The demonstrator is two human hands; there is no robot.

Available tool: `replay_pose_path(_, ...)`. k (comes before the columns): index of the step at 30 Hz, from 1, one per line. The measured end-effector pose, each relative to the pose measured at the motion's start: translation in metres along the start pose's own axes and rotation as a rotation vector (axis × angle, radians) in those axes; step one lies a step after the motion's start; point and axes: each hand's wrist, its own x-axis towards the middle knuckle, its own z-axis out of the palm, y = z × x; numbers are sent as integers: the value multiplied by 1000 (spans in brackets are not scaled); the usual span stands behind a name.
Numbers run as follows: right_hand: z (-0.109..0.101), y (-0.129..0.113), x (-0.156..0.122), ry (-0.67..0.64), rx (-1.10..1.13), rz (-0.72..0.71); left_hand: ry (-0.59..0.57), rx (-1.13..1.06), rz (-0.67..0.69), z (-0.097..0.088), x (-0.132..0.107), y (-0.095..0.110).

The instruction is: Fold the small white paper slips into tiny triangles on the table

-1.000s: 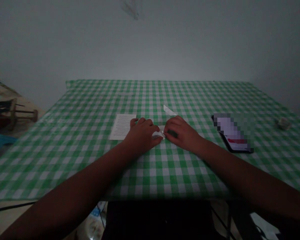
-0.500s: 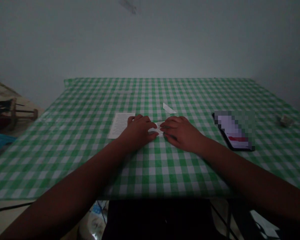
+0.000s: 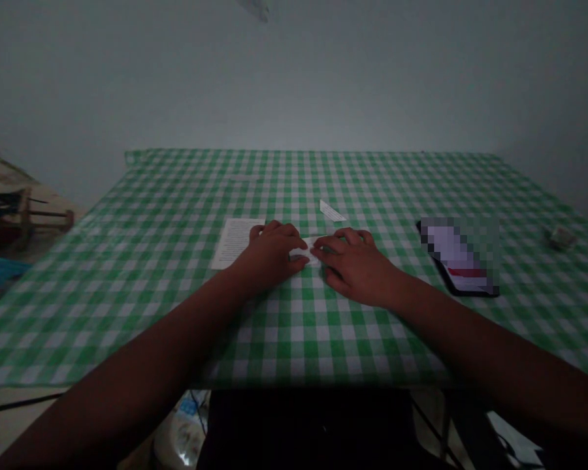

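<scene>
A small piece of white paper [image 3: 312,254] lies on the tablecloth between my two hands, partly covered by fingers. My left hand [image 3: 273,253] holds its left side down, thumb and index finger curved around that part. Stretched out from the other side, the fingers of my right hand [image 3: 355,264] touch the paper with their tips, and the thumb is spread apart from them. Partly behind my left hand lies a printed sheet [image 3: 232,241]. A slanted strip of printed paper [image 3: 332,211] rests a little beyond the hands.
A green and white checked cloth [image 3: 294,333] covers the table. To the right lies a phone [image 3: 463,261] with its screen lit, partly blurred. Farther right is a small crumpled object [image 3: 561,237]. A blue plastic item [image 3: 0,274] stands beyond the left edge. A wall rises behind.
My right hand has shifted slightly toward me, its thumb now lower and farther from the paper. My left hand has hardly moved. The view has tilted very slightly.
</scene>
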Motion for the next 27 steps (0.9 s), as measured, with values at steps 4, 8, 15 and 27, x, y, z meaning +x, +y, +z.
replay_pose_path(4, 0, -4, -2, -5, -10, 29, 12, 8, 0, 1, 0, 0)
replay_pose_path(8, 1, -8, -4, 9, -22, 49, 17, 14, -20, 2, 0, 1)
replay_pose_path(15, 3, -15, 0, 30, -41, 92, 32, 22, -65, 1, 1, 4)
replay_pose_path(27, 6, -6, 1, 37, -19, 43, 14, -7, -71, -1, 2, -1)
